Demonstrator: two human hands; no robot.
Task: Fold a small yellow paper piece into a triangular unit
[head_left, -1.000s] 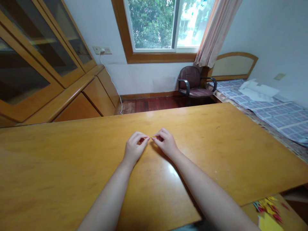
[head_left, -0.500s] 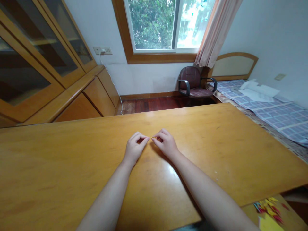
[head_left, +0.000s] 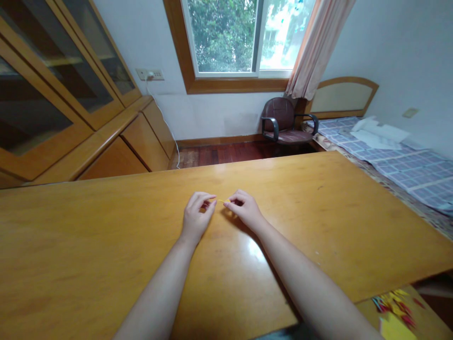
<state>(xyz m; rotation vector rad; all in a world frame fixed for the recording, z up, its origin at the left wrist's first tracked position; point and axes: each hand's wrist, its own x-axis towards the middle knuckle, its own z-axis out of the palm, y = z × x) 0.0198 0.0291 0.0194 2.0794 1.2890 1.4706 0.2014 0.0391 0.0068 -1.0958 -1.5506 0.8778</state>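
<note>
My right hand (head_left: 244, 207) pinches a thin yellow strip (head_left: 221, 200), perhaps folded paper, between thumb and fingers just above the wooden table (head_left: 106, 245). Most of it is covered by those fingers; a slender, slightly bent end sticks out to the left. My left hand (head_left: 198, 212) is close beside that end, thumb and index fingertips a little apart, with nothing visible between them. Both forearms reach in from the bottom of the head view.
Yellow and red folded paper pieces (head_left: 396, 304) and a yellow sheet (head_left: 394, 328) lie on a lower surface at bottom right. Beyond the table stand a brown armchair (head_left: 283, 118), a bed (head_left: 406, 165) at right and a glass-door cabinet (head_left: 63, 108) at left.
My left thumb and index finger have parted and drawn slightly left, off the strip's end. More of the strip shows between the hands. My right hand keeps its pinch.
</note>
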